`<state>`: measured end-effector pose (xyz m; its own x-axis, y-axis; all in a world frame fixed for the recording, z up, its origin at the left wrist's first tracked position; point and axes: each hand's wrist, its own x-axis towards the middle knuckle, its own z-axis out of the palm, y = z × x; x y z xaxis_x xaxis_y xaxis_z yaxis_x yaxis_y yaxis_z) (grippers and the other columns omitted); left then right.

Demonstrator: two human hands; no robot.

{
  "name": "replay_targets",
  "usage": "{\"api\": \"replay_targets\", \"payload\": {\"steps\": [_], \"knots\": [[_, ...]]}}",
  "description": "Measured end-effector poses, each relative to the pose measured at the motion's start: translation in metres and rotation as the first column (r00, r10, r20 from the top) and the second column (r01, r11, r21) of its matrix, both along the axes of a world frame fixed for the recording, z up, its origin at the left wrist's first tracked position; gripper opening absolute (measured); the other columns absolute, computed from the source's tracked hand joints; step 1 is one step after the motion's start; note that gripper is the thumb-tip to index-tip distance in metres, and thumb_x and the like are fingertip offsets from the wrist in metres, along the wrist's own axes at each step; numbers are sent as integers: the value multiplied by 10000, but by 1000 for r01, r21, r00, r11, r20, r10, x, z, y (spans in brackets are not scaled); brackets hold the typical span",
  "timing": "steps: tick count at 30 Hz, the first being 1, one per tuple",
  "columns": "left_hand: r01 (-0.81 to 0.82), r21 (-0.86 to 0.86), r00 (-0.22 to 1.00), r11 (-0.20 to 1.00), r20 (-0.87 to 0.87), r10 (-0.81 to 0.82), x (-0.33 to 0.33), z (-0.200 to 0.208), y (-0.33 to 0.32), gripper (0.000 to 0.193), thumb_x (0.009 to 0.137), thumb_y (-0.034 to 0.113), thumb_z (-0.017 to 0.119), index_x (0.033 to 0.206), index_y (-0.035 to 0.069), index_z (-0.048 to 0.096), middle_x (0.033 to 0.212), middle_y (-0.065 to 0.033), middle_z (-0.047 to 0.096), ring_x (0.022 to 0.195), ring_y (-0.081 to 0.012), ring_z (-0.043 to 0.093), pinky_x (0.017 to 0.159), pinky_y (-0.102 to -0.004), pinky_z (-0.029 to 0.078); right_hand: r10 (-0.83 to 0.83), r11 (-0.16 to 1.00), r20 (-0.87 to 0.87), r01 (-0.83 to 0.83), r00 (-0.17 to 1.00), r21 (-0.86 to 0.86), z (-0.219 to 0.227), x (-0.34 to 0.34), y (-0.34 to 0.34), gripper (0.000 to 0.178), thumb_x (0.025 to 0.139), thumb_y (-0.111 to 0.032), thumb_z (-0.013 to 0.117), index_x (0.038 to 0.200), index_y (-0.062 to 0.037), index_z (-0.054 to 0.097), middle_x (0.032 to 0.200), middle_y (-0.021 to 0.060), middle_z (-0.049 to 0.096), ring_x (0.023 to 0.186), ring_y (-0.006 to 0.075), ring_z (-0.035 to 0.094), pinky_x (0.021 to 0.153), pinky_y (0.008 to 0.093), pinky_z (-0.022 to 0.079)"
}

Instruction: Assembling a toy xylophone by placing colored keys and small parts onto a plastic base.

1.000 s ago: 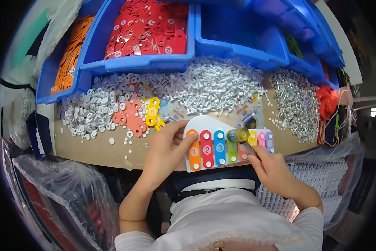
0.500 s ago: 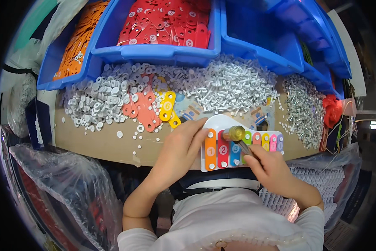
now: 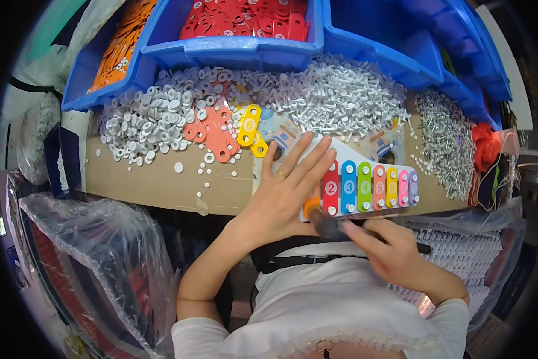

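Note:
A toy xylophone with a white base and a row of coloured bars lies at the table's near edge. White pegs sit at the ends of the bars. My left hand is spread flat over its left end, fingers stretched, covering much of the orange bar. In my right hand is a hammer, gripped by its dark handle. The hammer's head is smeared by motion and hangs low by the near end of the orange bar; whether it touches cannot be made out.
Beyond the xylophone lie heaps of white washers, white pegs and metal screws. Loose salmon bars and yellow bars lie left of it. Blue bins line the back, holding red and orange bars.
My left hand has moved right, from the xylophone's left edge onto its left end, and flattened. The hammer head has swung from above the bars down and nearer to me.

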<state>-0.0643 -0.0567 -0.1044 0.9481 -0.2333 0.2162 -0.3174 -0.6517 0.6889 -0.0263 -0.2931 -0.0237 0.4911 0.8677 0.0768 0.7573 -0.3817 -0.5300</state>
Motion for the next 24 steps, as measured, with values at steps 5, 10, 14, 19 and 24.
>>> {"api": "replay_targets", "payload": {"steps": [5,10,14,19,24], "knots": [[-29,7,999,1000,-28,29,-1,-4,-1,1230,582,572,806,1518,42,209,1585,-119,226,1477,-345,145,1134,-613,77,-85,978,-147,111,985,178,11,-5,-14,473,774,97,628,1228,-37,626,833,107,590,630,241,584,531,318,465],[-48,138,998,989,-29,53,-1,6,-5,1243,576,581,810,1510,26,206,1579,-144,225,1474,-352,143,1138,-609,87,-164,986,-124,158,979,-62,5,-11,-22,438,782,94,626,1204,-20,636,854,107,618,643,214,597,551,307,478],[-57,195,996,979,-58,70,0,21,-9,1232,581,597,797,1508,31,216,1575,-154,235,1473,-380,138,1158,-571,51,-286,950,-184,303,940,75,13,-14,-30,408,799,105,614,1191,-6,634,852,123,613,650,226,593,569,299,475],[31,245,1000,969,-8,-30,16,31,-34,1030,648,481,790,1474,61,342,1565,-155,260,1469,-343,183,1158,-582,94,-324,936,-87,333,942,116,16,-22,-36,413,792,113,609,1189,3,641,841,121,601,622,217,577,535,299,471],[-37,332,999,943,-25,48,22,21,-47,956,664,399,782,1470,99,365,1556,-139,287,1458,-319,224,1151,-582,144,-345,935,-174,354,922,22,8,-30,-38,418,808,94,617,1215,-4,626,838,110,606,603,223,581,528,299,464]]}}
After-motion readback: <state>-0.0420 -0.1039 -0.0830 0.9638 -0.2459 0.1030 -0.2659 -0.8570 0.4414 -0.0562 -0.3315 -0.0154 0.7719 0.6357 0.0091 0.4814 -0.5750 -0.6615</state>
